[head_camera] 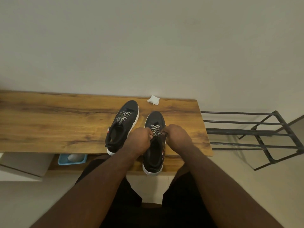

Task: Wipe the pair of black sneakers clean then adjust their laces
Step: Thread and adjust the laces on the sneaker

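Two black sneakers with white soles stand on a wooden bench [57, 122], toes toward the wall. The left sneaker [122, 124] has its black-and-white patterned laces lying across the tongue, untouched. The right sneaker [154, 145] sits nearer the front edge, its heel overhanging the bench. My left hand [139, 140] and my right hand [176, 137] are over its tongue, each pinching an end of its patterned lace [155, 130], pulled apart sideways. A crumpled white wipe [153, 99] lies by the wall behind the shoes.
A black metal shoe rack [256, 134] stands to the right of the bench. Under the bench's front edge sits a blue tray [72, 159] holding something white. A white wall runs behind the bench. My knees in dark shorts are below the bench.
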